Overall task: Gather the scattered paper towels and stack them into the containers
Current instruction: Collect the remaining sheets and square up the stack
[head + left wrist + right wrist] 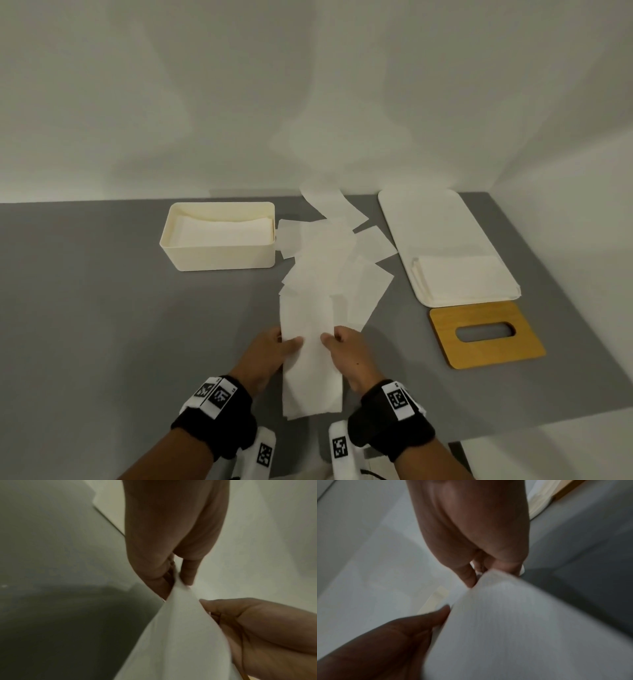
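Observation:
A long white paper towel [310, 356] hangs between both hands at the near middle of the grey table [102, 308]. My left hand [279, 346] pinches its left edge and my right hand [337, 342] pinches its right edge. The left wrist view shows thumb and fingers [188, 572] pinching the towel [178, 635]; in the right wrist view the towel [513, 622] is pinched the same way. Behind lies a pile of scattered towels [329, 260]. A cream box [219, 260] at the left holds stacked towels. A flat cream container [428, 219] at the right carries a towel stack [462, 277].
A wooden lid with an oval slot [486, 334] lies on the table in front of the flat container. The table's right edge [565, 291] runs close beside the lid and the container. A pale wall stands behind the table.

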Tool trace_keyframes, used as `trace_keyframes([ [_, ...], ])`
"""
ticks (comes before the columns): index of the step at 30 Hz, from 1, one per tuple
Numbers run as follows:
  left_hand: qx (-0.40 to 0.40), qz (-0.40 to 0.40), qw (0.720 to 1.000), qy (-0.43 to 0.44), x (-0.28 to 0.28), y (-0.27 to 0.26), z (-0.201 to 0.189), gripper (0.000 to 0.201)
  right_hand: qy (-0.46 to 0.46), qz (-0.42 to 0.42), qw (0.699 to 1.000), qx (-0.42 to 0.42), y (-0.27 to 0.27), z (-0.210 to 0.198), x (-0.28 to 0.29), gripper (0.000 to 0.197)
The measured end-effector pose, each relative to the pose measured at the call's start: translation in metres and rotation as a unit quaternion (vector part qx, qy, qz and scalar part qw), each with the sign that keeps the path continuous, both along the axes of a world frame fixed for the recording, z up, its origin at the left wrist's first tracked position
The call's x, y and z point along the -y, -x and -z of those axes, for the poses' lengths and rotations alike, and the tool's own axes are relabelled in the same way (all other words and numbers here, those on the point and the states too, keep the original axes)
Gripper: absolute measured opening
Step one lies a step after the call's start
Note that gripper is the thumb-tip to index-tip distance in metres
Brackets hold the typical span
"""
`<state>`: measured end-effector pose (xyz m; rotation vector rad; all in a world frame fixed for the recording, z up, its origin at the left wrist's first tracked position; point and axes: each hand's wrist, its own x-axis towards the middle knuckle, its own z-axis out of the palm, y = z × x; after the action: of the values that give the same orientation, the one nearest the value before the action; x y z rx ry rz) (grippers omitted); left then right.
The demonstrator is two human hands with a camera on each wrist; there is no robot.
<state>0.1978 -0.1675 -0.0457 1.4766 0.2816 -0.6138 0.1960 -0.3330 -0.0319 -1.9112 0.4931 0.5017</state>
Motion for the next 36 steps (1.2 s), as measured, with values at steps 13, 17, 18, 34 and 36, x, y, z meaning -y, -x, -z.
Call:
trace_keyframes([
  [13,-0.043,-0.125,0.989,-0.065,-0.049,0.021,0.01,0.013,0.139,0.094,0.985,-0.041,-0.142,0.004,-0.024,0.052],
  [17,-0.066,-0.15,0.985,-0.045,-0.057,0.02,0.006,0.013,0.232,0.06,0.969,-0.057,-0.143,0.021,-0.038,0.07],
  [18,-0.07,-0.154,0.985,-0.038,-0.059,0.019,0.006,0.014,0.245,0.053,0.966,-0.055,-0.144,0.022,-0.038,0.063],
  [34,-0.077,-0.139,0.987,-0.031,-0.056,0.009,0.006,0.009,0.24,0.063,0.966,-0.07,-0.153,0.023,-0.013,0.024],
  [36,-0.09,-0.142,0.986,-0.026,-0.057,0.007,0.008,0.014,0.2,0.064,0.977,-0.044,-0.152,0.019,-0.007,0.032],
])
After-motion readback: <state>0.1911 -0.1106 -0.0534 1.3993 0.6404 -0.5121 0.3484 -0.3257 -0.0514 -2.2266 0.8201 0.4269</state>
